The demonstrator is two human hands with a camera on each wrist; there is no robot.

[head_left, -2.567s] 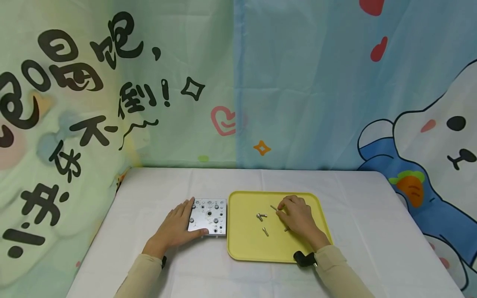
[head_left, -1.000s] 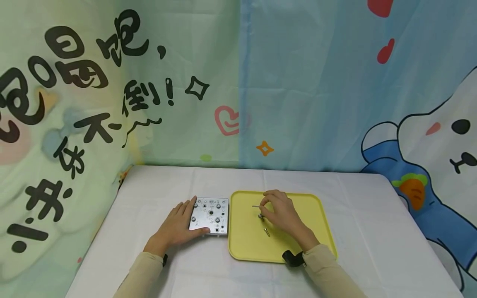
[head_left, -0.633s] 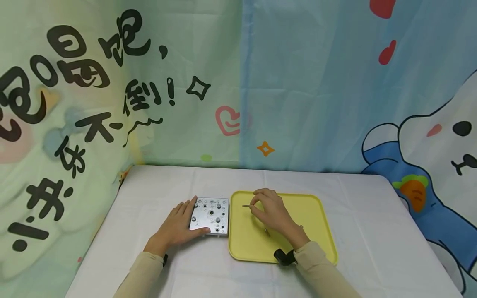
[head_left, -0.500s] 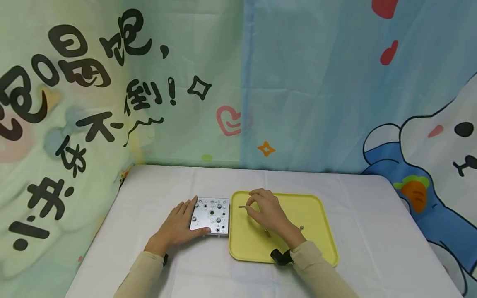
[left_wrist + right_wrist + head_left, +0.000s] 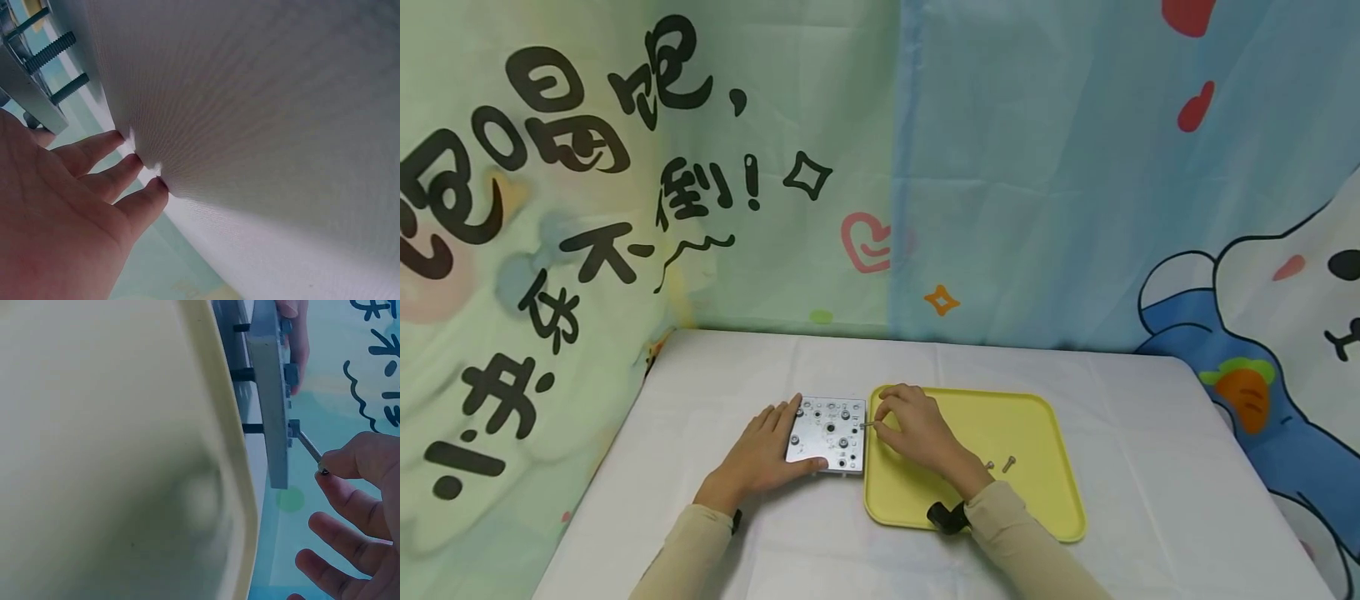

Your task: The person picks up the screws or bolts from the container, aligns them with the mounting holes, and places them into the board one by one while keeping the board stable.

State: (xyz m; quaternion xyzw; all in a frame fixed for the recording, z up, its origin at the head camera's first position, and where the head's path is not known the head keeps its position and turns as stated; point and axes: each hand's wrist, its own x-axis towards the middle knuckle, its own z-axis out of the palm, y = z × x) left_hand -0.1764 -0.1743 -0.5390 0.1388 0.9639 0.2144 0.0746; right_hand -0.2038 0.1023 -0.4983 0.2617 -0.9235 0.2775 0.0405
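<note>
A silver metal plate [image 5: 826,435] dotted with holes and bolt heads lies left of the tray, and threaded bolts [image 5: 50,51] stick out beneath it. My left hand [image 5: 767,450] rests along the plate's left side, thumb at the front edge and index finger at the back corner. Its other fingers [image 5: 147,203] are extended and touch the tablecloth. With thumb and index finger my right hand [image 5: 917,427] pinches a thin metal screw [image 5: 310,446]. The screw's far end is right at a bolt head near the plate's right edge. The remaining right fingers are spread loosely.
A shallow yellow tray [image 5: 1037,500] with a raised rim sits right beside the plate, under my right forearm. Two loose screws show in it, one [image 5: 1009,463] toward the right. White cloth [image 5: 812,542] covers the table, and printed curtains [image 5: 1037,208] hang behind.
My right hand has carried the pinched screw leftward from over the tray to the plate's right edge. Screws in the tray have come into view behind it. The left hand keeps its place.
</note>
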